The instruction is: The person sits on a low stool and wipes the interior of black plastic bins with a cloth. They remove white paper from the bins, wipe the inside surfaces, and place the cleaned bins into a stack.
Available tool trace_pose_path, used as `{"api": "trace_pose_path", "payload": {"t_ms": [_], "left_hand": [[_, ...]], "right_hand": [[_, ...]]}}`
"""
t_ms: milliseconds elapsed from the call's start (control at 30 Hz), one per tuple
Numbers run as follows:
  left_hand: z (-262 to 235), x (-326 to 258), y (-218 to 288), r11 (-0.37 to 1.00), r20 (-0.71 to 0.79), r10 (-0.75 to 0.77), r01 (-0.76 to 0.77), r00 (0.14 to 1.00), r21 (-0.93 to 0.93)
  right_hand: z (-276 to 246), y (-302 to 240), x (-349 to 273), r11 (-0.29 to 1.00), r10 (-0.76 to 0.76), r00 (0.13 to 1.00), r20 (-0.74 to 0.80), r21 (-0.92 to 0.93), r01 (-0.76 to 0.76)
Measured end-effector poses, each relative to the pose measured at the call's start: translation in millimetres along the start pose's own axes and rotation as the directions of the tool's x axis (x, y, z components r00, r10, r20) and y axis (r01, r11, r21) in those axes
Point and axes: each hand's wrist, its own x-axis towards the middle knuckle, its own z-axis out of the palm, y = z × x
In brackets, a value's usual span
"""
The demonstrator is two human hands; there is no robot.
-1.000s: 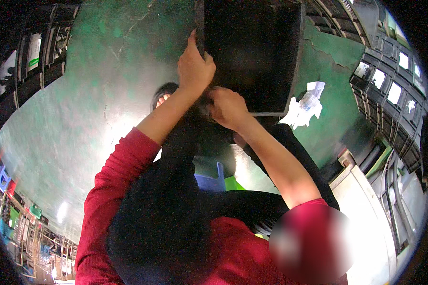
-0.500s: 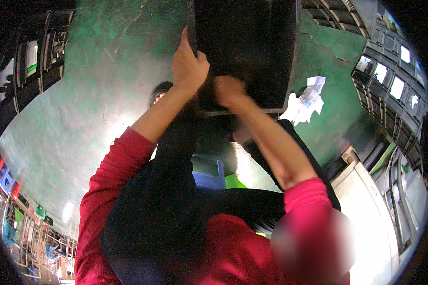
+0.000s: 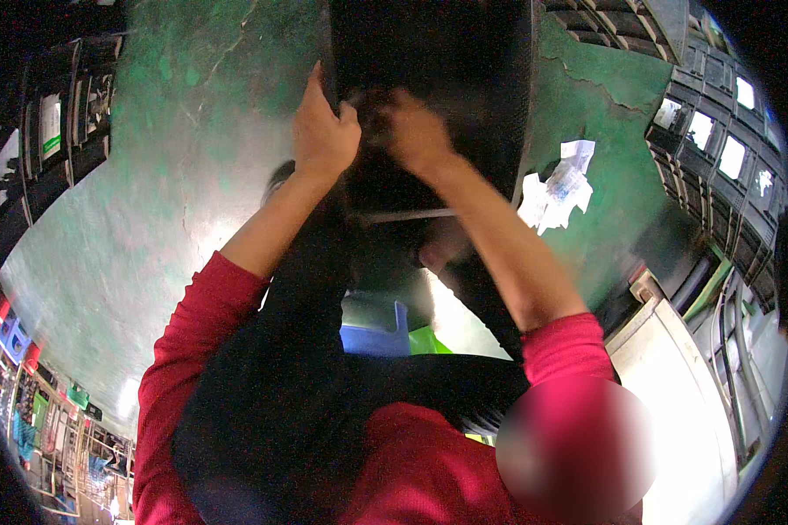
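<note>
A large black rectangular box (image 3: pixel 490 105) with a textured surface stands in front of my legs, its near edge tilted. My left hand (image 3: pixel 326 131) holds the box's left side, the index finger stretched along the outside and the thumb over the edge. Close beside it, my right hand (image 3: pixel 416 131) is over the dark face of the box, fingers bent and slightly blurred. What the right fingers pinch, if anything, is lost in the dark.
Torn white papers (image 3: pixel 562 185) lie on the green floor right of the box. A blue plastic stool (image 3: pixel 376 328) shows below my legs. Black racks (image 3: pixel 718 144) line the right, and more dark racks (image 3: pixel 70 114) the left. A pale panel (image 3: pixel 674 385) stands at lower right.
My right hand has moved up and left from near the box's near edge, toward my left hand. The box and left hand appear slightly further left in the view.
</note>
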Motion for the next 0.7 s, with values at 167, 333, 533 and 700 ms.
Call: {"api": "trace_pose_path", "payload": {"t_ms": [167,333,533,700], "left_hand": [[-4,-1,6,0.998,0.035,-0.055,0.056,0.998,-0.026],[-4,-1,5,0.999,-0.014,0.02,-0.019,1.0,0.034],[-2,-1,5,1.0,-0.035,0.008,-0.008,0.999,0.018],[0,-3,7,0.999,-0.008,-0.028,0.028,1.0,-0.018]], "right_hand": [[46,-19,-14,0.98,-0.139,0.99,0.036,0.152,0.132],[18,-12,-3,0.996,-0.04,0.776,0.63,-0.032,0.077],[-45,37,-43,0.98,0.089,0.786,0.612,-0.197,0.042],[-16,-28,-34,0.979,0.062,0.72,0.691,0.097,-0.178]]}}
